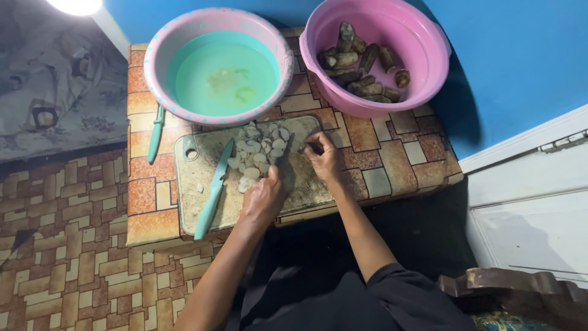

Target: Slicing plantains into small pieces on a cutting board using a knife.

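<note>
The left hand (pixel 262 197) is gripping a dark knife (pixel 283 156) while the right hand (pixel 323 157) is pinching a small piece. Pale slices (pixel 260 153) are piling on the cutting board (pixel 202 160); many unpeeled roots (pixel 362 67) are waiting in the far-right pink basin (pixel 429 43).

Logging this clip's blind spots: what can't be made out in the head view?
- What the left hand grips: its back faces the camera, and whatever it holds is dark against the board.
- What the right hand pinches: fingers curl over it.
- Pale bits in the water basin: too blurred to identify.
- Dark pieces in the pink basin: too small to identify.
</note>
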